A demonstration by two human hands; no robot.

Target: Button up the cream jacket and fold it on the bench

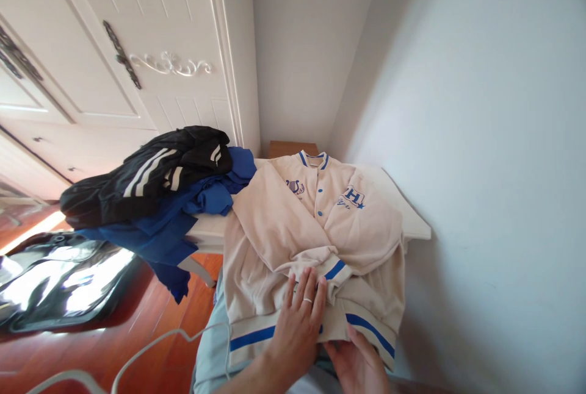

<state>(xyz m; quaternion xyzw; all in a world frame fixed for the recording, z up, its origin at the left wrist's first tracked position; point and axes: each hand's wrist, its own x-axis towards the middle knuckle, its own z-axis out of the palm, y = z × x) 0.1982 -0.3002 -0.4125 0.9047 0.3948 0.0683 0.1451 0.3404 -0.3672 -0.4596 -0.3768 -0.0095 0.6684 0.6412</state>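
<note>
A cream baseball jacket [315, 229] with blue trim, blue snaps and blue lettering lies front up, its collar away from me and its sleeves folded across the front. My left hand [300, 321] rests flat on it beside a blue-striped cuff [336, 269], fingers stretched out, a ring on one finger. At the lower edge my right hand [357, 363] pinches the jacket's ribbed hem, thumb on top and the other fingers partly hidden beneath.
Black clothing [151, 177] with white stripes is heaped over blue cloth [171, 229] on the left of a white table [412, 220]. A white wardrobe [183, 22] stands behind; a wall [494, 156] closes the right. A shiny dark bag [68, 284] lies on the floor, near a white cable [151, 351].
</note>
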